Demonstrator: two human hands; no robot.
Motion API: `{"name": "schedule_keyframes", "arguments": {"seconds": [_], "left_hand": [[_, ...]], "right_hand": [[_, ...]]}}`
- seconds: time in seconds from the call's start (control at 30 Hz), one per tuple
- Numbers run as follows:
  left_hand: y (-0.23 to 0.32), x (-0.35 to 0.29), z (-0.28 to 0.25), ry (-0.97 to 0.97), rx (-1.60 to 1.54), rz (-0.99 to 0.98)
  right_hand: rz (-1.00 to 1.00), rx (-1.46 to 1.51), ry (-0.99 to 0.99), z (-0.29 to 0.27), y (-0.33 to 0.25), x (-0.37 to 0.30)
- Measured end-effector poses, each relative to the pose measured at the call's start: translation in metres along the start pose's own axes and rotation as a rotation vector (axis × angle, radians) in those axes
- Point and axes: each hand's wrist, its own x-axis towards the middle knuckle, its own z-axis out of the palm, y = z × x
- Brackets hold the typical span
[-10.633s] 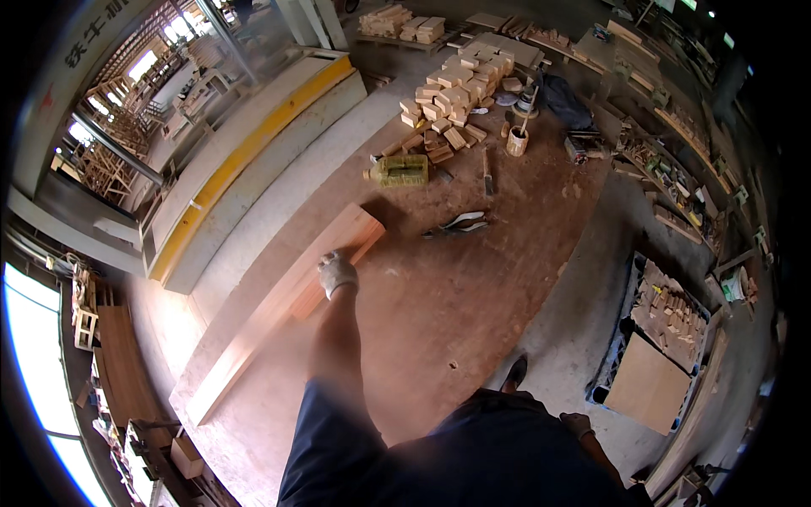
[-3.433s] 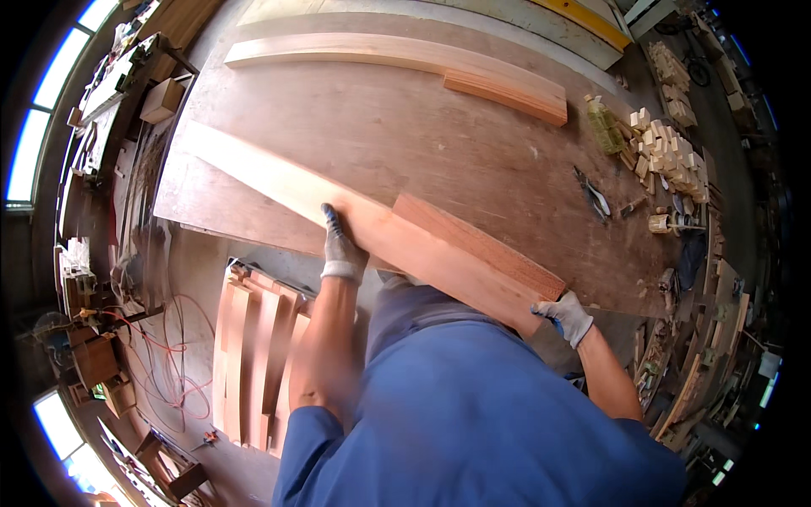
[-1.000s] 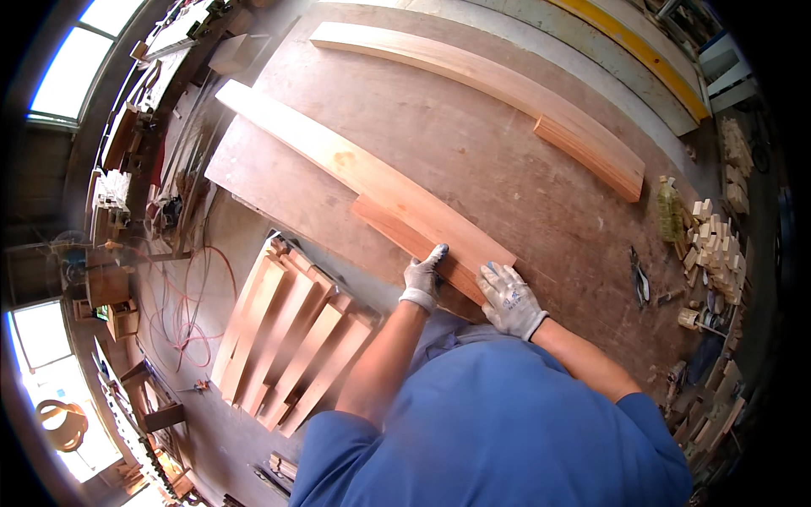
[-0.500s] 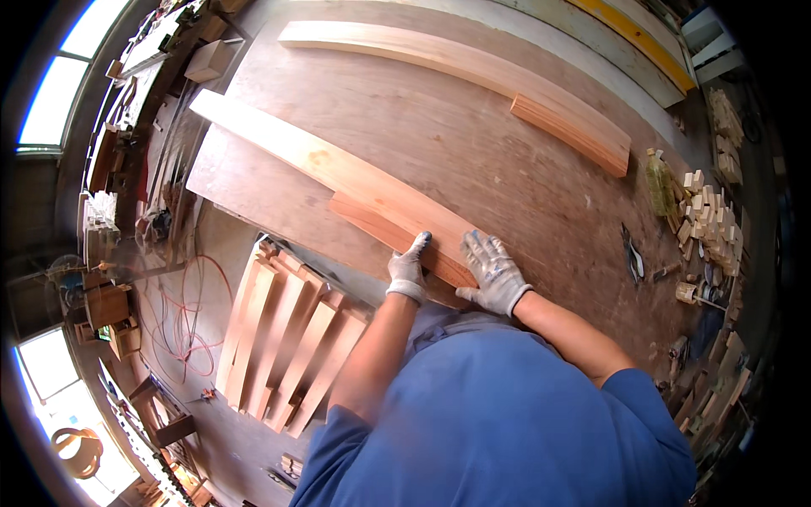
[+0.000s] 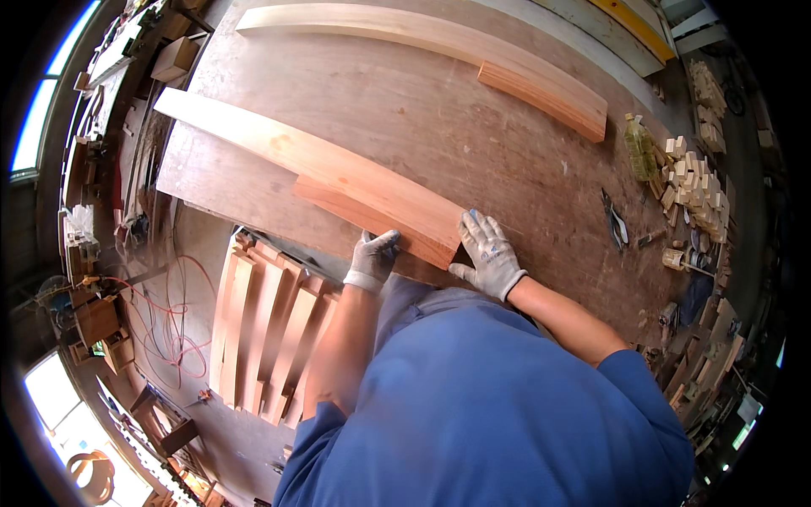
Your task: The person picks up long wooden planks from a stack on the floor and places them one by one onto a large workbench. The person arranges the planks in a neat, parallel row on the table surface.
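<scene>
left hand flat, fingers spread, pressing near end of stacked timber planks | right hand open-palmed at end corner, steadying | planks run toward 10 o'clock across table | second plank at 12 o'clock

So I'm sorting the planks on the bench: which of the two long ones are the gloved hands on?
The nearer plank, running diagonally across the bench. The left hand and right hand rest at its near end. The far plank lies untouched.
</scene>
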Motion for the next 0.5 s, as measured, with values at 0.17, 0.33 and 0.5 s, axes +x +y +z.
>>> {"name": "schedule_keyframes", "arguments": {"seconds": [0.17, 0.33, 0.5], "left_hand": [[-0.002, 0.002, -0.006, -0.002, -0.009, -0.005], [-0.001, -0.002, -0.003, 0.062, 0.014, -0.027], [0.003, -0.003, 0.000, 0.058, 0.035, -0.032]], "right_hand": [[-0.211, 0.089, -0.040, 0.000, -0.015, -0.007], [-0.361, 0.077, -0.075, -0.002, -0.022, 0.016], [-0.312, 0.028, -0.021, -0.002, -0.038, 0.065]]}}
